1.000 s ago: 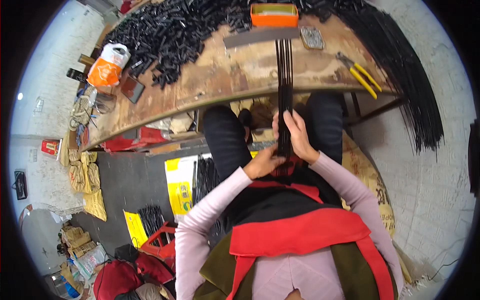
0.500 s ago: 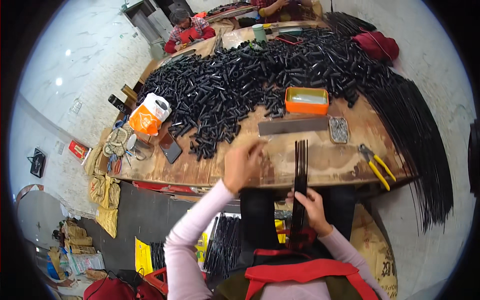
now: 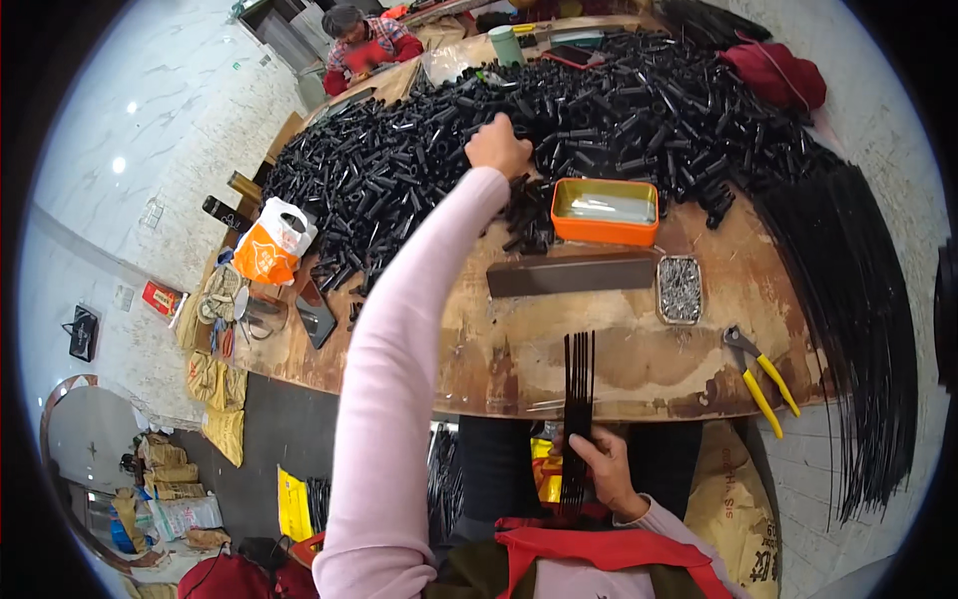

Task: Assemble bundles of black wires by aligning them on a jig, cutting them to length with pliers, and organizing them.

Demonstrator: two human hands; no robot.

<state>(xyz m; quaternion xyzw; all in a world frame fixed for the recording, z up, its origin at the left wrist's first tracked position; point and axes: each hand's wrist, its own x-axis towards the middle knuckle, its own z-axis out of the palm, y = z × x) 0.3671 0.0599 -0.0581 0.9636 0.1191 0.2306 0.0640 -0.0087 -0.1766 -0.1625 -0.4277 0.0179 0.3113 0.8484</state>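
My left hand (image 3: 499,148) is stretched far out over the heap of short black tube-like pieces (image 3: 399,165), its back toward me. Its fingers point down among the pieces and are hidden, so any hold cannot be made out. Close to my lap, below the table's near edge, my right hand (image 3: 606,469) is closed around a bundle of thin black rods (image 3: 578,399). The rods stand nearly upright in the picture, their far ends slightly fanned over the table edge.
On the wooden table (image 3: 449,369) are an orange tin (image 3: 606,233), a dark flat bar (image 3: 569,275), a tray of small metal parts (image 3: 680,290) and yellow-handled pliers (image 3: 761,379). Long black rods (image 3: 848,299) hang over the right side. A person (image 3: 364,45) sits at the far left.
My left hand has moved from above the near table out to the heap. The right hand still grips the rods, a little lower in the view. My view has shifted slightly.
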